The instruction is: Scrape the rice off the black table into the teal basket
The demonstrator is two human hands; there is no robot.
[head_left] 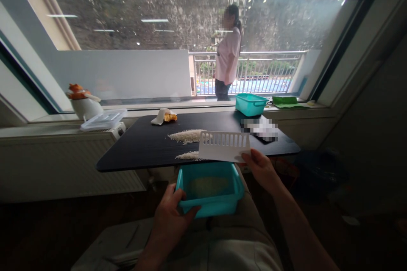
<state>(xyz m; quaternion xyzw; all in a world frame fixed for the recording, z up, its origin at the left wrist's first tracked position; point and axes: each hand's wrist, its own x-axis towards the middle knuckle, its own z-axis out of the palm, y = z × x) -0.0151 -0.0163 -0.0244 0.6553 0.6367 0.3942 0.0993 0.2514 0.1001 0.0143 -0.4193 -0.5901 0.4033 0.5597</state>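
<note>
My left hand grips the near left corner of a teal plastic basin, thumb over its rim. The basin is below the table's front edge, above my lap, with a layer of pale grains inside. Between the thumb and fingers of my right hand is a white flat plastic panel with a row of slots along its top. The panel stands upright over the front of the table, above the basin's far side. A long pile of white rice lies behind it, and a smaller rice pile is at its left.
A second teal basin stands at the dark table's back right, near a blurred-out item. A cloth with something orange lies back left. A radiator is at left. Outside the window, a person stands by a railing.
</note>
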